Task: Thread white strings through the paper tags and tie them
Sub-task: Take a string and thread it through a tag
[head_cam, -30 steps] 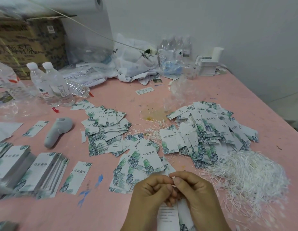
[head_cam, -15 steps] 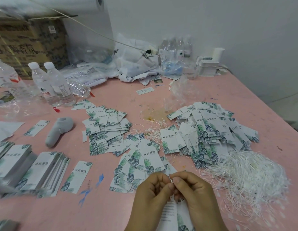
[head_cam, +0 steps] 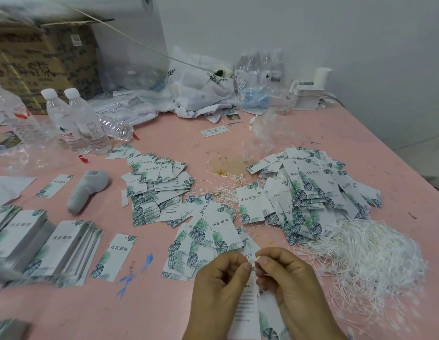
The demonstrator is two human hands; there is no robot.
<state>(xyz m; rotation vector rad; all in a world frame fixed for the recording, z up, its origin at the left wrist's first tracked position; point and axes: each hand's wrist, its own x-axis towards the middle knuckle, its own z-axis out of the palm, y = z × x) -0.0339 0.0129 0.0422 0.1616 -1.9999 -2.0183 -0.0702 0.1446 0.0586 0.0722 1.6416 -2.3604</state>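
My left hand [head_cam: 219, 288] and my right hand [head_cam: 290, 288] meet at the bottom centre, fingertips together. Between them they pinch the ends of a thin white string [head_cam: 254, 262] at the top of two leaf-printed paper tags [head_cam: 248, 312] that hang down between my palms. A loose mound of white strings [head_cam: 365, 256] lies just right of my right hand. Heaps of tags lie beyond: one ahead of my hands [head_cam: 208, 236], one at centre left [head_cam: 157, 190], a big one at right [head_cam: 311, 192].
Neat stacks of tags [head_cam: 49, 244] sit at the left edge of the pink table [head_cam: 164, 303]. A grey handheld tool [head_cam: 87, 190] lies near them. Water bottles [head_cam: 78, 123], a cardboard box [head_cam: 44, 62] and plastic bags [head_cam: 199, 89] crowd the back.
My fingertips have shifted slightly on the string, and the string end now shows between them. The hanging tags stay between my palms. The piles have not moved.
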